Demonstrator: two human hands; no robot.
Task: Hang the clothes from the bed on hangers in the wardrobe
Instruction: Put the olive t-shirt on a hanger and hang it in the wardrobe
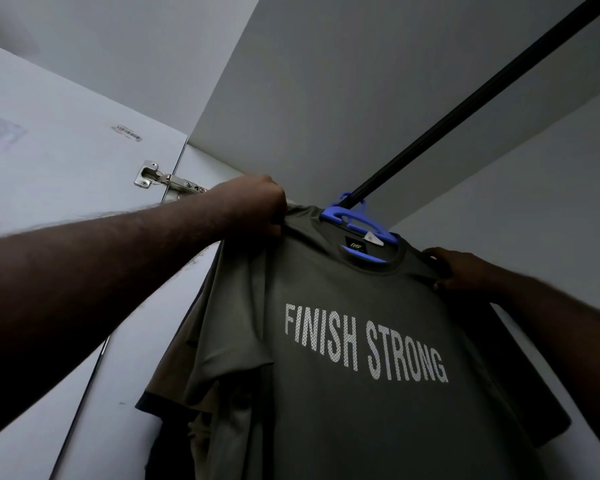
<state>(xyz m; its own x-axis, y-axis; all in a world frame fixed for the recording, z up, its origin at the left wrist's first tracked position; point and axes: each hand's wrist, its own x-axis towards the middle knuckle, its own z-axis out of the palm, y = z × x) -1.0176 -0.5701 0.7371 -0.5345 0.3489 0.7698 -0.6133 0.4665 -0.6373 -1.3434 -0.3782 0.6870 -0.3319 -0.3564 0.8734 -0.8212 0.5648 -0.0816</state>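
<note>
An olive-grey T-shirt [343,393] printed FINISH STRONG hangs on a blue plastic hanger [359,221], whose hook sits on the black wardrobe rail [465,105]. My left hand [257,206] grips the shirt's left shoulder near the hanger's end. At the opposite shoulder, beside the collar, my right hand [461,270] pinches the fabric. Both arms reach upward into the wardrobe.
Behind the T-shirt on the left hang other garments [184,358], brownish and dark. The open wardrobe door [49,161] with a metal hinge [160,178] is at the left. White wardrobe walls and top panel [326,81] enclose the rail.
</note>
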